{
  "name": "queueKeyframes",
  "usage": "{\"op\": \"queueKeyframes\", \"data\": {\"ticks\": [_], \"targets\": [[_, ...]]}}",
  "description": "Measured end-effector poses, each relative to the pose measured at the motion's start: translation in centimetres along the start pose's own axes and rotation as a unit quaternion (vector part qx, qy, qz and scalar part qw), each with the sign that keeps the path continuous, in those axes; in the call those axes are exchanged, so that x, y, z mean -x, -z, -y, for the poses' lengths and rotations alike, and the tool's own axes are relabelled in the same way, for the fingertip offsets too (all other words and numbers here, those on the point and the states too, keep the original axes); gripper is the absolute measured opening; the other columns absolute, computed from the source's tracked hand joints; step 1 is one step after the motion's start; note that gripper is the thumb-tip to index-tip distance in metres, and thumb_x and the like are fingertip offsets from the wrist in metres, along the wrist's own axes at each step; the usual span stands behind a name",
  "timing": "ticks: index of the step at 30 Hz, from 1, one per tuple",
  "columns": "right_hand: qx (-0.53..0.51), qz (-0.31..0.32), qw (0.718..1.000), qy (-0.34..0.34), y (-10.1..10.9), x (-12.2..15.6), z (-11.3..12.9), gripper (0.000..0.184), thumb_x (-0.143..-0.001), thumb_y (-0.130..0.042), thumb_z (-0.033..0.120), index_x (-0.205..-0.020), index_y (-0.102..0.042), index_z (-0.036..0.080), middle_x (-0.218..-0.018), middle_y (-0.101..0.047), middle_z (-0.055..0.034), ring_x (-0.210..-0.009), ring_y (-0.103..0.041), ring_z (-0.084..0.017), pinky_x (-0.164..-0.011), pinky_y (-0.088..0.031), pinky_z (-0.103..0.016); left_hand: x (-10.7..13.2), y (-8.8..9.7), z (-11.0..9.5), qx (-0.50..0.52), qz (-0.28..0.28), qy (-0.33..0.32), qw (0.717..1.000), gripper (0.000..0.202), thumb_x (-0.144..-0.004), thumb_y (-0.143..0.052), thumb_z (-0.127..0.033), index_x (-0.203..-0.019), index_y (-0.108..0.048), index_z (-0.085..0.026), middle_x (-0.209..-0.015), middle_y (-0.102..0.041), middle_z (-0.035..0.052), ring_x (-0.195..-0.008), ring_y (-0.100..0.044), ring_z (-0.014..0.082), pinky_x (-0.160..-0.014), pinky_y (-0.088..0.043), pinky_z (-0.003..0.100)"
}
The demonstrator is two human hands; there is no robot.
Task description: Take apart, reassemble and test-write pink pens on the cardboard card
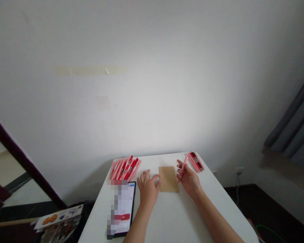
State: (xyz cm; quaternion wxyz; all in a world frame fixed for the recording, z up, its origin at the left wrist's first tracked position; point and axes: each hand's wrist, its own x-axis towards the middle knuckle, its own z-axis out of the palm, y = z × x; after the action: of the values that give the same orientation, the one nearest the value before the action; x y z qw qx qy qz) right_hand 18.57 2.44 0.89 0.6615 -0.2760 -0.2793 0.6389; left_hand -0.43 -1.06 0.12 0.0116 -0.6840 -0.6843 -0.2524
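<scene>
At the middle of the tabletop [177,216] lies a brown card [168,179], flat and squared to the person. The left hand [148,189] rests just left of the card, open and palm down, its thumb at the card's left edge. The right hand [189,179] sits at the card's right edge, fingers closed around a pink pen [182,168] that slants up and away from the card; which end points down is too small to tell.

As I judge it, the step in hand is bringing pen and card together. It goes best with the left palm weighting the card's near left corner so the card cannot slide on the smooth top. The pen should be gripped low on the barrel, with the right wrist planted beside the card for steadiness.

Beyond the card's far left corner a fan of pink and red pens [125,168] lies in a heap. Beyond its far right corner is a smaller bunch of pens [196,161], some dark. Left of the card, past the left hand, a phone [125,211] lies face up with its screen lit.

Behind the card rises a plain white wall [152,84] with a strip of tape [91,70] high up. Far right of the card hangs a grey curtain [296,121] above a dark floor, and far left and lower sits a printed box [60,216].
</scene>
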Motion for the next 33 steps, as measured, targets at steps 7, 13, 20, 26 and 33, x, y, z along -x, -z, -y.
{"op": "queueKeyframes", "data": {"ticks": [7, 13, 20, 26, 33], "targets": [[-0.02, 0.002, 1.0, -0.017, 0.1, 0.2, 0.4, 0.028, -0.074, -0.066, 0.034, -0.099, -0.068, 0.021, -0.082, -0.061, -0.0034, -0.06, -0.05, -0.013, -0.049, -0.042, -0.027, -0.9, 0.0, 0.0, -0.015, -0.026, -0.014, 0.999, 0.029, -0.085, -0.053, -0.026, -0.104, -0.07, -0.04, -0.13, -0.053, 0.0025, -0.126, -0.037, 0.0276, -0.107, -0.026, 0.052], [-0.002, 0.008, 1.0, -0.013, -0.3, 0.4, 0.5, 0.032, -0.068, -0.071, 0.029, -0.098, -0.07, 0.019, -0.08, -0.061, -0.0035, -0.06, -0.051, -0.013, -0.048, -0.042, -0.027, -1.1, 0.1, -0.4, -0.04, -0.008, -0.001, 0.999, 0.032, -0.085, -0.052, -0.043, -0.115, -0.064, -0.041, -0.136, -0.05, 0.0039, -0.13, -0.032, 0.0312, -0.109, -0.018, 0.062], [0.081, -0.031, 0.996, 0.012, 0.0, 0.6, 0.3, 0.036, -0.064, -0.078, 0.036, -0.097, -0.072, 0.021, -0.078, -0.061, -0.001, -0.064, -0.052, -0.011, -0.055, -0.048, -0.025, -1.1, -0.3, -0.3, -0.064, -0.012, 0.006, 0.998, 0.036, -0.088, -0.046, -0.041, -0.122, -0.057, -0.045, -0.142, -0.046, 0.0038, -0.133, -0.029, 0.0321, -0.108, -0.01, 0.069], [0.28, -0.048, 0.953, 0.103, 0.5, 0.3, 0.0, 0.049, -0.069, -0.071, 0.052, -0.105, -0.07, 0.02, -0.09, -0.068, -0.0057, -0.067, -0.055, -0.015, -0.056, -0.049, -0.029, -1.2, -0.6, 0.0, -0.065, -0.024, -0.009, 0.998, 0.036, -0.09, -0.043, -0.039, -0.123, -0.056, -0.045, -0.142, -0.046, 0.0051, -0.133, -0.031, 0.0324, -0.108, -0.011, 0.069], [0.516, -0.033, 0.822, 0.237, 1.7, -0.2, -0.5, 0.035, -0.082, -0.056, 0.048, -0.098, -0.072, 0.021, -0.093, -0.07, -0.0084, -0.073, -0.06, -0.02, -0.07, -0.048, -0.034, -2.0, -0.4, -1.2, -0.037, -0.016, -0.025, 0.999, 0.038, -0.088, -0.048, -0.038, -0.125, -0.056, -0.04, -0.142, -0.045, 0.0062, -0.135, -0.03, 0.0325, -0.109, -0.016, 0.068]]}}
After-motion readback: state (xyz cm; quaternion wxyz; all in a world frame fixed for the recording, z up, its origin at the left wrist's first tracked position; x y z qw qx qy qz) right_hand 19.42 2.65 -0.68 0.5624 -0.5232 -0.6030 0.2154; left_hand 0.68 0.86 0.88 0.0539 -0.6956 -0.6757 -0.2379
